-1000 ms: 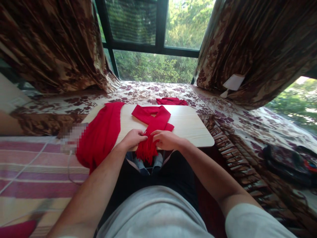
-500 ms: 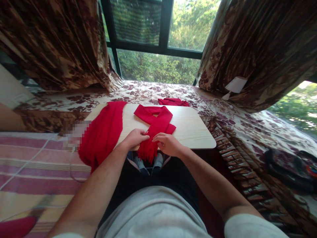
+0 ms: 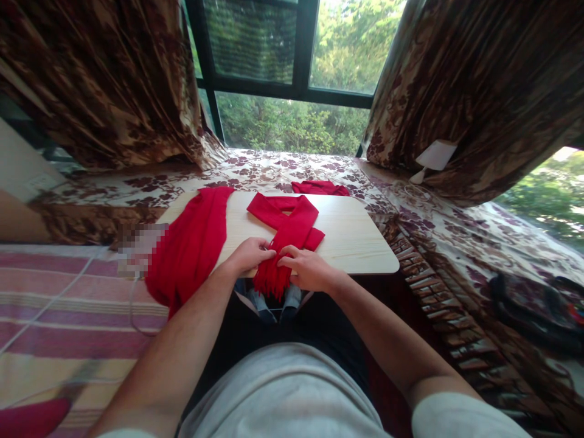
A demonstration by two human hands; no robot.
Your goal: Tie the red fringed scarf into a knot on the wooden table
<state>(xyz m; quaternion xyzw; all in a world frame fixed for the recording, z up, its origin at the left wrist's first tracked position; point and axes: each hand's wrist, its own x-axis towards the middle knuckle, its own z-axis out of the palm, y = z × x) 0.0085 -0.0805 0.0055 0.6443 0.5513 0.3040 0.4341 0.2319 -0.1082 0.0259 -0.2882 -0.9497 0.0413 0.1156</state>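
Observation:
A red fringed scarf (image 3: pixel 294 228) lies crossed over itself in a loop on a pale wooden table (image 3: pixel 353 240). Its fringed end hangs over the table's near edge. My left hand (image 3: pixel 249 255) pinches the left side of this end just above the fringe. On the opposite side, my right hand (image 3: pixel 308 267) has its thumb and bent fingers closed on the scarf's right edge. To the left of my left hand, a larger red cloth (image 3: pixel 194 243) drapes over the table's left end.
Another folded red cloth (image 3: pixel 319 188) lies beyond the table's far edge, on the flower-patterned cover (image 3: pixel 274 164). A white lamp (image 3: pixel 437 155) stands at the right by the curtain (image 3: pixel 483 91). Striped bedding (image 3: pixel 82 310) with a cable is at left; a dark bag (image 3: pixel 529 310) sits at right.
The fingers of my right hand have shifted slightly left and closed onto the scarf's edge. My left hand keeps its place, and the scarf's loop looks the same.

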